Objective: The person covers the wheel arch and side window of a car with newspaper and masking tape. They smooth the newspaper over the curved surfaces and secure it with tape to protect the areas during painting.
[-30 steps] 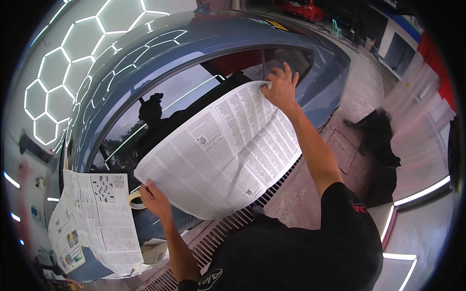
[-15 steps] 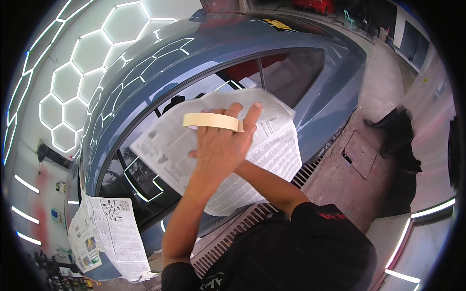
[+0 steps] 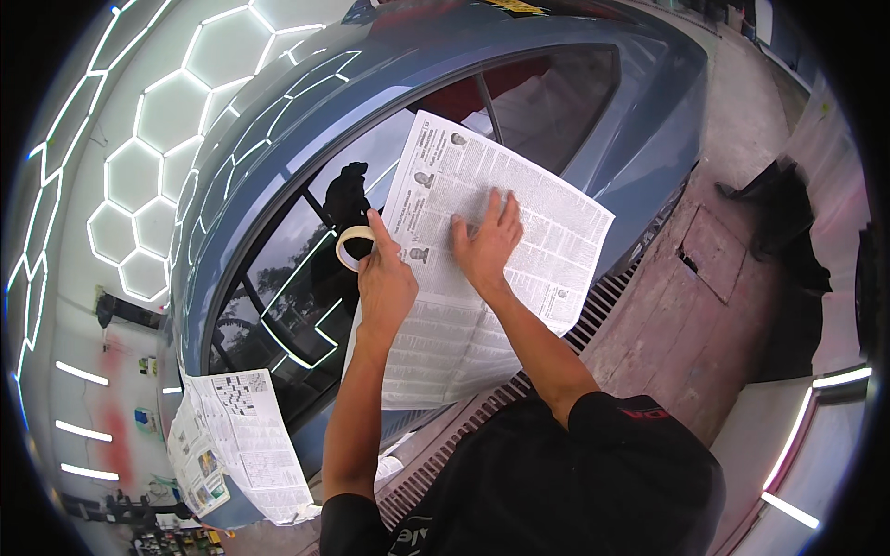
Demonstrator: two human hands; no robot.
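Observation:
A large sheet of newspaper (image 3: 547,250) lies against the side of a blue-grey car (image 3: 408,83), over part of its door and side window (image 3: 287,269). My left hand (image 3: 387,287) is at the sheet's left edge, index finger pointing up along it. A roll of cream masking tape (image 3: 342,245) is gripped in that hand, its ring sticking out on the left. My right hand (image 3: 489,243) lies on the middle of the newspaper, fingers spread and palm down. Whether tape runs along the sheet's edge I cannot tell.
Another newspaper piece (image 3: 255,435) covers the car's front part at lower left. Below runs a slotted floor drain grate (image 3: 482,408), with a square floor cover (image 3: 714,255) to the right. Black sheeting (image 3: 788,232) hangs or lies at the right. Hexagonal lights (image 3: 174,111) line the left wall.
My hands, close together over the rumpled sheet before, are now apart: left at its left edge with the tape, right flat on its middle. The newspaper has turned and lies flatter.

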